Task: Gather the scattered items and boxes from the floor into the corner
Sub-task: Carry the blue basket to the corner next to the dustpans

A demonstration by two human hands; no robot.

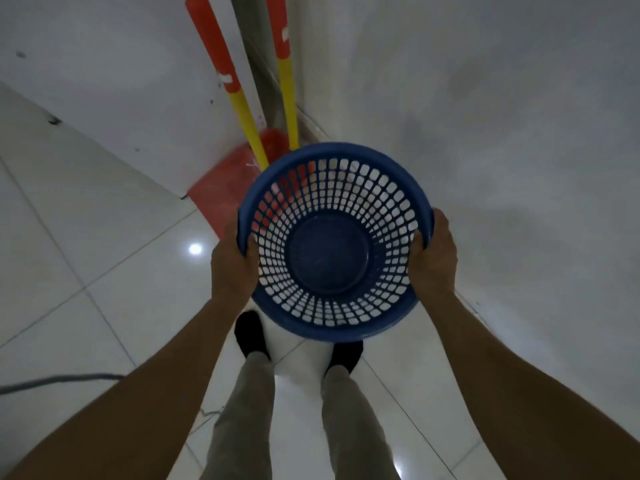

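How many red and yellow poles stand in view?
2. The left pole leans by the wall; the right pole stands beside it. The blue basket hides their lower ends.

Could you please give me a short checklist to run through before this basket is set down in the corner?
1. Grip of the left hand on the basket rim: ok.
2. Grip of the right hand on the opposite rim: ok.
3. Nothing loose inside the basket that could spill: ok.
4. Free spot in the corner: not ok; a red dustpan and two handles stand there.
5. The cable lies off to the left, out of the path to the corner: ok.
6. The floor right under the basket: cannot tell, hidden.
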